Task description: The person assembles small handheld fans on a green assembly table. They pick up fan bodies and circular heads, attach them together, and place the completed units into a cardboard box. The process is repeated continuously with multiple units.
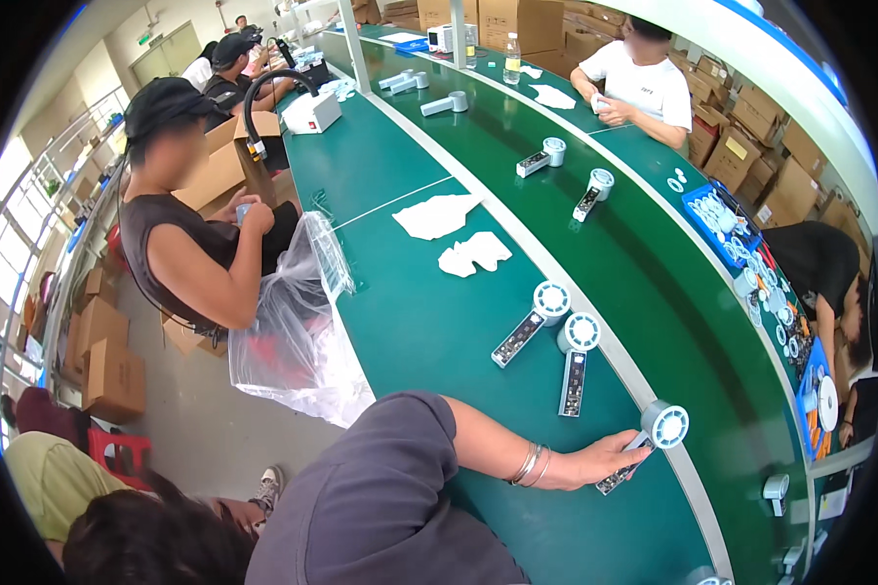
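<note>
My left hand, bracelets at its wrist, reaches right from a dark grey sleeve. Its fingers are closed round the handle of a light grey-blue handheld fan, whose open handle shows a circuit board. The round vented fan head lies over the metal rail at the belt's edge. Two similar fans, a nearer fan and a farther fan, lie on the green worktable with their circuit boards exposed. My right hand is out of view.
Several fan parts ride the dark green conveyor belt beyond the rail. White cloths lie farther up the table. A plastic bag hangs off its left edge. Co-workers sit on both sides; a blue tray holds parts at right.
</note>
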Demonstrator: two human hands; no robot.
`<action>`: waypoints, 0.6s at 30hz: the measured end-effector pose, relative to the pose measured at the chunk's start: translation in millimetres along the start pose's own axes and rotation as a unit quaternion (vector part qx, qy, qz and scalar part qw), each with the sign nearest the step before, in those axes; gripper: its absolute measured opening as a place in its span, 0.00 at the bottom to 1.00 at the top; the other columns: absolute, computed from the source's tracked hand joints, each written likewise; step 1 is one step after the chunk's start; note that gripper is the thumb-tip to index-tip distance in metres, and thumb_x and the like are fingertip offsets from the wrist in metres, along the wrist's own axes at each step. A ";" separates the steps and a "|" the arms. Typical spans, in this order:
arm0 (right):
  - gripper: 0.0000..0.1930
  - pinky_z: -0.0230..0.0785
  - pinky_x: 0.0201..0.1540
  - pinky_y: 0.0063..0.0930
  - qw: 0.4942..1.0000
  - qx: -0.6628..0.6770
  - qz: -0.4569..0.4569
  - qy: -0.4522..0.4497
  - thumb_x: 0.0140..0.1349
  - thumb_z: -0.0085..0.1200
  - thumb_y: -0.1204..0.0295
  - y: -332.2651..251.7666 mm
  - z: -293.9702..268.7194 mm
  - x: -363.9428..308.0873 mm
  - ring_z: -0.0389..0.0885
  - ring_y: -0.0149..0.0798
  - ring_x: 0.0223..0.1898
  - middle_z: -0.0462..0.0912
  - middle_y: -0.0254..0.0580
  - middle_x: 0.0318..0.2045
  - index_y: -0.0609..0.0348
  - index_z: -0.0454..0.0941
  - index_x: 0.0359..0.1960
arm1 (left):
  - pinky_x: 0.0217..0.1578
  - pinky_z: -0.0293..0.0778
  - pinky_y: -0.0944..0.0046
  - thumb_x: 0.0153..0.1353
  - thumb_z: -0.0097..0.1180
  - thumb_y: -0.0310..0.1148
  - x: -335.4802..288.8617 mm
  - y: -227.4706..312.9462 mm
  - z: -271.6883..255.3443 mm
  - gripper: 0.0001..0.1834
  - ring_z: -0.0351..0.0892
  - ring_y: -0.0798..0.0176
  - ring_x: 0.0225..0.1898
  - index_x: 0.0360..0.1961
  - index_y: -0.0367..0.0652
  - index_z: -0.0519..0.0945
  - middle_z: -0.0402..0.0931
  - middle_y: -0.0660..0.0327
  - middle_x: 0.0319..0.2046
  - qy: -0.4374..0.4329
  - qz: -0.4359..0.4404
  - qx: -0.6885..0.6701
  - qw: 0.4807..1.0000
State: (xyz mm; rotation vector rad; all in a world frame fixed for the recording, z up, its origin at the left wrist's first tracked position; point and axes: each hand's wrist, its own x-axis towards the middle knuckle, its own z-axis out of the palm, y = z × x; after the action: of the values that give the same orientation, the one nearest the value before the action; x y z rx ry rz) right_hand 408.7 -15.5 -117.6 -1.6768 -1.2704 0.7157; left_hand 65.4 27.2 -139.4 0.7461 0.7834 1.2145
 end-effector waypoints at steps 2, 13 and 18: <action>0.12 0.68 0.24 0.27 0.996 0.057 0.048 -0.056 0.54 0.48 0.82 -41.2 38.8 1.7 0.75 0.36 0.25 0.77 0.48 0.31 0.68 0.68 0.42 | 0.31 0.65 0.72 0.66 0.44 0.46 3.0 -0.9 -3.8 0.15 0.64 0.75 0.31 0.42 0.46 0.66 0.64 0.68 0.29 0.009 0.023 0.000 1.000; 0.16 0.62 0.17 0.19 0.933 0.242 0.086 -0.253 0.67 0.38 0.56 -82.7 185.1 11.5 0.68 0.28 0.18 0.70 0.37 0.25 0.57 0.64 0.38 | 0.34 0.67 0.71 0.65 0.47 0.41 8.0 -3.0 -12.1 0.16 0.66 0.74 0.33 0.46 0.41 0.64 0.66 0.65 0.32 0.076 0.081 0.011 0.994; 0.15 0.59 0.15 0.16 0.926 0.276 0.097 -0.238 0.67 0.38 0.60 -77.9 202.3 4.6 0.68 0.24 0.19 0.71 0.35 0.27 0.57 0.63 0.47 | 0.36 0.66 0.70 0.65 0.48 0.41 10.7 -8.7 -9.6 0.17 0.65 0.73 0.35 0.47 0.40 0.65 0.66 0.65 0.32 0.102 0.133 0.039 0.985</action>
State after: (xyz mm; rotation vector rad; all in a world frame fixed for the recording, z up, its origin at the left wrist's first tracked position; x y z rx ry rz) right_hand 205.1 56.8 -136.5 -1.1985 -1.0770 1.5168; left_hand 63.6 36.7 -153.1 0.8172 0.9239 1.5254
